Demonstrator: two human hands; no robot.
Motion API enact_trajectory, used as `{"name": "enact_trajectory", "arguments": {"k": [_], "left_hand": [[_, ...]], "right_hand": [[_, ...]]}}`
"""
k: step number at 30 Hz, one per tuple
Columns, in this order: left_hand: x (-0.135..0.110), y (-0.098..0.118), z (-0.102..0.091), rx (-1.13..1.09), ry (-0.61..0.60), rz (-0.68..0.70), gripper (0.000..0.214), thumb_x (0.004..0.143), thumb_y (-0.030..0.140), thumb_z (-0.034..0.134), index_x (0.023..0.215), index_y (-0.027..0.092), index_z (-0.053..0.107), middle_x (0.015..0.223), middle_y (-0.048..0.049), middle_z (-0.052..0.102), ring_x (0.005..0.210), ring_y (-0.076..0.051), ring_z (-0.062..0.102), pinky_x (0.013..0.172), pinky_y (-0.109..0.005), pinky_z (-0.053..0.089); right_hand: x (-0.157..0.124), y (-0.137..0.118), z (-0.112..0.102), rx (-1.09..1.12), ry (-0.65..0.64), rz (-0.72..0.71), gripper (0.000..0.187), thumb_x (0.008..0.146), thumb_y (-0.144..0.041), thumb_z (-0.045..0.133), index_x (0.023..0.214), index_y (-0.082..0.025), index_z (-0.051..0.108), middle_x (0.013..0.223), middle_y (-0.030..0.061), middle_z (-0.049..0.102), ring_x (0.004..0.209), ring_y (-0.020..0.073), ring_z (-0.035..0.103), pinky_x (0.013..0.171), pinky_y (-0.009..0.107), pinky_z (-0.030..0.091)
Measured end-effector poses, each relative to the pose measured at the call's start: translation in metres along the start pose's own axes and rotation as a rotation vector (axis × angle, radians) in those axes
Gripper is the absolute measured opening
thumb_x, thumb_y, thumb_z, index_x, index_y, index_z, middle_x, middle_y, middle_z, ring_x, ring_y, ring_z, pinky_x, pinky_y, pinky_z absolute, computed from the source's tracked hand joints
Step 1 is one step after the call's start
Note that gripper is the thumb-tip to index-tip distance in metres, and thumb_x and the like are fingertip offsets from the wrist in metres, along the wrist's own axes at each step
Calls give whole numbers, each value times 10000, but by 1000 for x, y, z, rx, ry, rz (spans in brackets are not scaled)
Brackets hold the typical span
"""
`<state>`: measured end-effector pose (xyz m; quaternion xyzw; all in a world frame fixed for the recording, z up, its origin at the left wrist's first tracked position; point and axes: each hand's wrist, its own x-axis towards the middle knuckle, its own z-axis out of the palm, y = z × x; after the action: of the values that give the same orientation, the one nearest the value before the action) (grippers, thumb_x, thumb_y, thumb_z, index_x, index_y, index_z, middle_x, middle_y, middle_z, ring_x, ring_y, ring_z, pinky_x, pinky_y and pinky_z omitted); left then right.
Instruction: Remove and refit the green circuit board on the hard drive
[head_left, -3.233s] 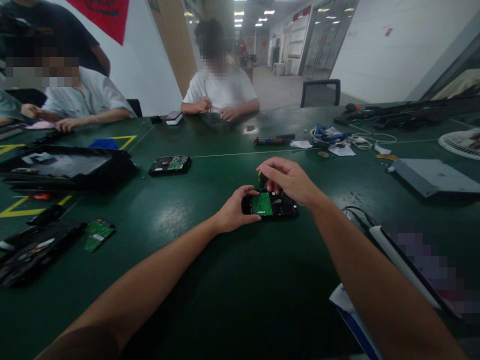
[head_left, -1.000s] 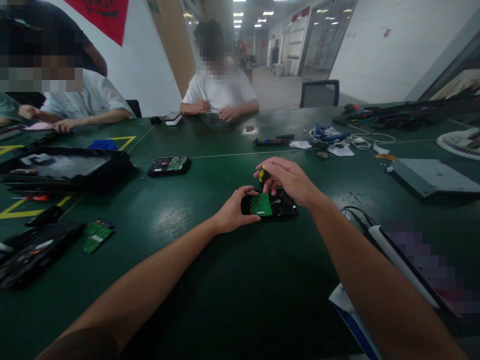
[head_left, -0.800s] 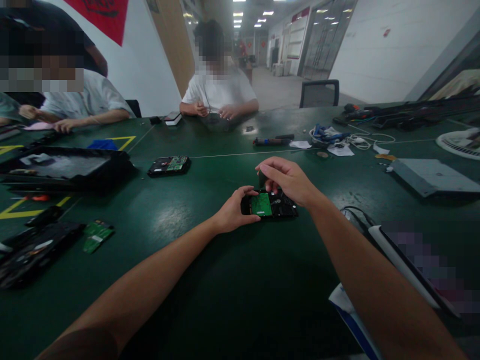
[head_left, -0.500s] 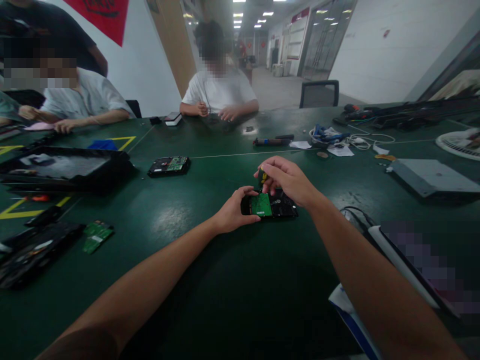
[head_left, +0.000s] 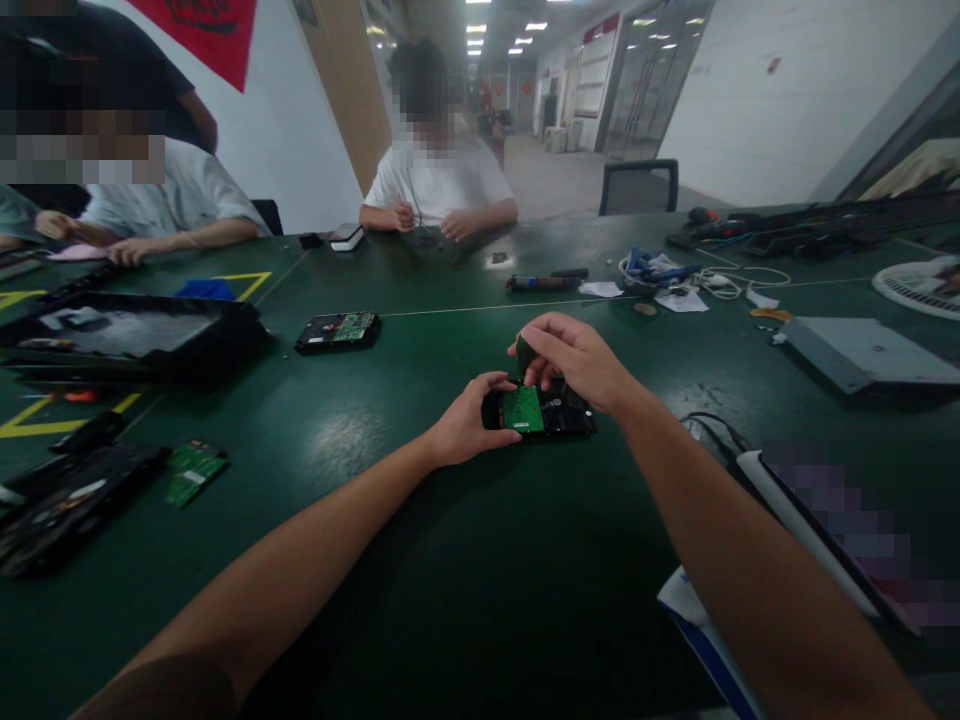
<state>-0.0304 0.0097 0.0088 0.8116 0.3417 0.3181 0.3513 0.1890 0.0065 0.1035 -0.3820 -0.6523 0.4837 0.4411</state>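
Observation:
A hard drive (head_left: 566, 412) lies flat on the dark green table (head_left: 480, 560), its green circuit board (head_left: 523, 410) facing up. My left hand (head_left: 474, 418) grips the drive's left end, thumb along the near edge and fingers at the far edge. Above the board's far side, my right hand (head_left: 568, 355) is closed round the dark handle of a screwdriver (head_left: 525, 352). The handle stands about upright; its shaft and tip are too small or hidden to make out.
Another hard drive (head_left: 339, 332) lies to the left, beyond a loose circuit board (head_left: 195, 472). A black casing (head_left: 127, 335) occupies the far left. On the right are a grey metal box (head_left: 874, 355) and a tangle of cables (head_left: 720, 280). A person (head_left: 442, 190) sits opposite.
The screwdriver handle looks turned in my right hand: its yellow marking no longer shows. My left hand and the hard drive stay in place.

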Motion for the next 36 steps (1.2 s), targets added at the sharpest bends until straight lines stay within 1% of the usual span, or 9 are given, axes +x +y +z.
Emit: {"name": "enact_trajectory", "arguments": {"k": [5, 9, 15, 19, 21, 24, 30, 33, 36], "left_hand": [[0, -2, 0, 1, -4, 10, 901, 770, 320, 891, 1507, 210, 384, 1410, -143, 626, 1357, -317, 577, 1192, -553, 414], [0, -5, 1, -12, -4, 20, 915, 769, 319, 893, 1517, 220, 375, 1420, -139, 618, 1367, -313, 569, 1206, -552, 401], [0, -4, 1, -11, -1, 9, 914, 758, 326, 899, 1504, 204, 385, 1413, -143, 621, 1362, -311, 569, 1199, -546, 410], [0, -3, 1, -8, 6, 15, 903, 761, 325, 894, 1500, 208, 389, 1410, -140, 623, 1357, -309, 570, 1194, -548, 414], [0, -3, 1, -11, 0, 20, 905, 766, 325, 891, 1506, 208, 383, 1407, -139, 624, 1355, -306, 571, 1196, -546, 410], [0, -2, 0, -17, -8, 14, 901, 773, 326, 884, 1510, 211, 378, 1407, -139, 624, 1355, -308, 572, 1197, -550, 408], [0, 3, -1, 2, -4, -13, 894, 762, 333, 890, 1498, 207, 398, 1426, -152, 616, 1366, -323, 572, 1179, -570, 432], [0, 3, -1, 8, -9, -19, 909, 761, 331, 891, 1512, 210, 393, 1441, -155, 609, 1375, -328, 566, 1171, -567, 439], [0, -1, -1, 8, -7, -1, 920, 758, 332, 892, 1517, 214, 385, 1440, -148, 611, 1377, -325, 563, 1183, -560, 425]], "right_hand": [[0, -1, -1, -53, 7, -30, 322, 989, -536, 626, 1102, -239, 680, 942, 15, 676, 612, 91, 614, 474, 226, 446], [-2, -1, -1, -117, 14, -53, 338, 955, -561, 672, 1013, -228, 673, 791, -11, 625, 601, 97, 578, 476, 228, 437], [0, 0, 0, -29, 8, -3, 364, 952, -561, 675, 1008, -206, 620, 1013, 58, 714, 650, 114, 654, 495, 247, 486], [0, -1, 0, -13, -1, -8, 336, 986, -541, 628, 1082, -220, 654, 998, 34, 695, 652, 107, 651, 487, 233, 473], [-1, -2, -1, -60, -7, -30, 336, 989, -537, 628, 1108, -229, 687, 911, 11, 676, 630, 100, 622, 484, 227, 456], [-2, -3, -1, -112, -8, -55, 337, 972, -544, 656, 1053, -220, 705, 789, -8, 644, 612, 103, 605, 489, 227, 453], [-2, -2, 1, -44, 7, -12, 364, 928, -552, 715, 1015, -208, 636, 1058, 69, 735, 663, 120, 673, 507, 248, 513], [0, -2, 1, 11, 5, 26, 353, 962, -554, 662, 1047, -213, 635, 1071, 70, 732, 683, 126, 694, 536, 255, 538], [0, -2, 1, 8, 9, 17, 337, 977, -541, 645, 1111, -232, 661, 1010, 40, 710, 661, 119, 684, 512, 246, 513]]}}
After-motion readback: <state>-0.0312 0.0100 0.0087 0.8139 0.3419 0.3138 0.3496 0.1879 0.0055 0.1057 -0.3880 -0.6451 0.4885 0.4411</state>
